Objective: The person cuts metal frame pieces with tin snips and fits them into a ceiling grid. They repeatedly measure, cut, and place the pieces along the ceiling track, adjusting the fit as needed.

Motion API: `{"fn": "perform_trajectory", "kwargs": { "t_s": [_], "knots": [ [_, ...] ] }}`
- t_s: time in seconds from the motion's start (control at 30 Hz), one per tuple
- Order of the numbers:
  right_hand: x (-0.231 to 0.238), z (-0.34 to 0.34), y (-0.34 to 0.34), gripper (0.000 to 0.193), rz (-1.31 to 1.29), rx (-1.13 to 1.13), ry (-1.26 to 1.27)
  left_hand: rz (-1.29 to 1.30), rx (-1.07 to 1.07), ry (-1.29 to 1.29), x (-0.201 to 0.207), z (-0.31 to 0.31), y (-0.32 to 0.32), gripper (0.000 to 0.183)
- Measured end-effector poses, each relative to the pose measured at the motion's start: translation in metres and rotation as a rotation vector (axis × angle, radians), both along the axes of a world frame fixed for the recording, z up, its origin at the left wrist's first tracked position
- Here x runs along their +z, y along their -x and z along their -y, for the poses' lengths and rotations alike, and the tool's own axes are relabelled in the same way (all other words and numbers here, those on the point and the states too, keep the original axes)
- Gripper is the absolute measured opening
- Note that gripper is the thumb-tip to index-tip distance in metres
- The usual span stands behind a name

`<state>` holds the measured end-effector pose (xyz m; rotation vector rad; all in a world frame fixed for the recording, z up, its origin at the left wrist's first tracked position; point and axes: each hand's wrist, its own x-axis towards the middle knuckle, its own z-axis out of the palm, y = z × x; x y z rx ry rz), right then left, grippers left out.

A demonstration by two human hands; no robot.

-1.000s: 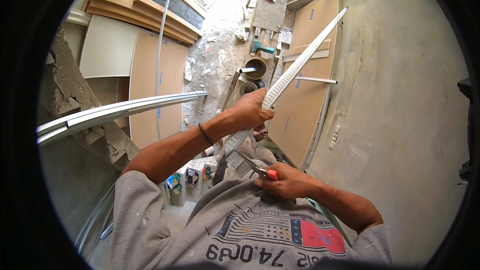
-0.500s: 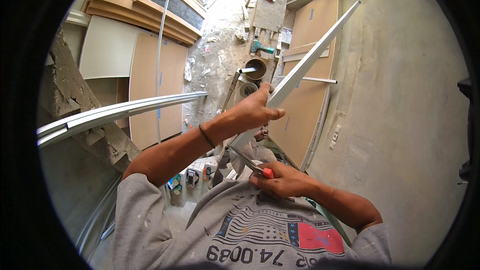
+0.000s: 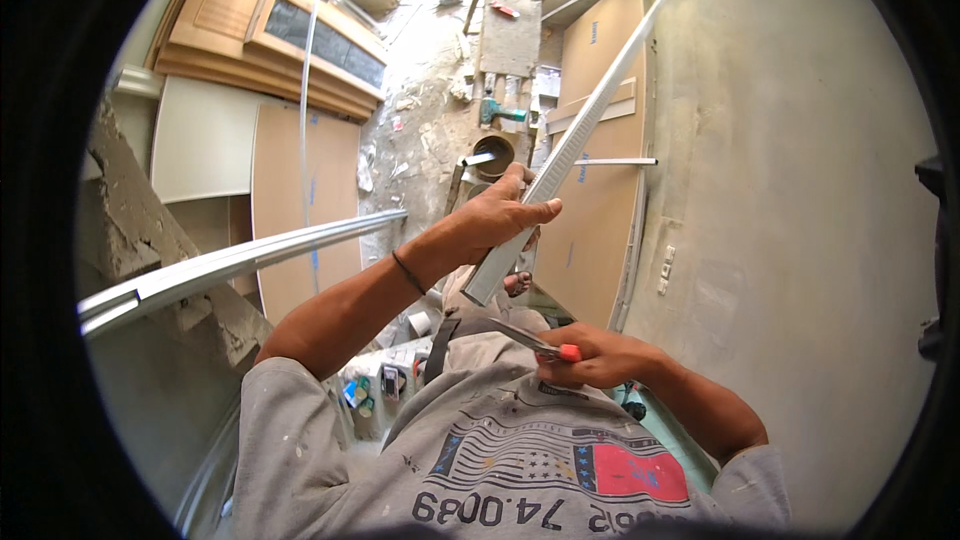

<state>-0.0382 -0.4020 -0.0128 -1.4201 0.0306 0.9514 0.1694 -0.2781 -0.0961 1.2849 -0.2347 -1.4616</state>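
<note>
A long, pale grey metal channel (image 3: 585, 135) with a ridged face slants from my lap up to the far right. My left hand (image 3: 500, 218) is closed around it near its near end, the thumb lying along one side. In my right hand (image 3: 600, 355), close to my belly, are metal snips (image 3: 522, 336) with red on the handles. Their blades point left, a short way below the channel's cut-off near end and apart from it. How far the blades are spread is hard to make out.
More metal channels (image 3: 250, 258) jut in from the left past a rough concrete piece (image 3: 150, 220). Brown boards (image 3: 300, 180) lean at left and right. Ahead, a bucket (image 3: 493, 155) and a teal power drill (image 3: 500, 110) lie near a plank (image 3: 510, 35); wooden doors (image 3: 270, 15) stand far left.
The snips have come away from the channel's near end and moved right and toward me. My left hand keeps its hold on the channel. The view has shifted slightly.
</note>
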Motion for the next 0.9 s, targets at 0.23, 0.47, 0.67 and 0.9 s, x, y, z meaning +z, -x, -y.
{"fn": "perform_trajectory", "kwargs": {
  "t_s": [0.23,0.47,0.67,0.9],
  "knots": [
    [0.023,0.033,0.077,0.024,0.073,-0.542,-0.165,-0.175,0.155,0.145,0.021,0.068,0.037,0.050],
    [0.030,0.009,0.142,0.040,0.124,-1.069,-0.025,-0.228,0.224,0.223,0.028,0.127,0.088,0.061],
    [0.027,-0.007,0.167,0.046,0.049,-1.408,-0.049,0.158,0.211,0.061,0.019,0.123,0.111,0.057],
    [0.006,-0.015,0.174,0.038,0.019,-1.482,-0.094,0.296,0.295,-0.146,-0.024,0.099,0.127,0.045]
  ]
}}
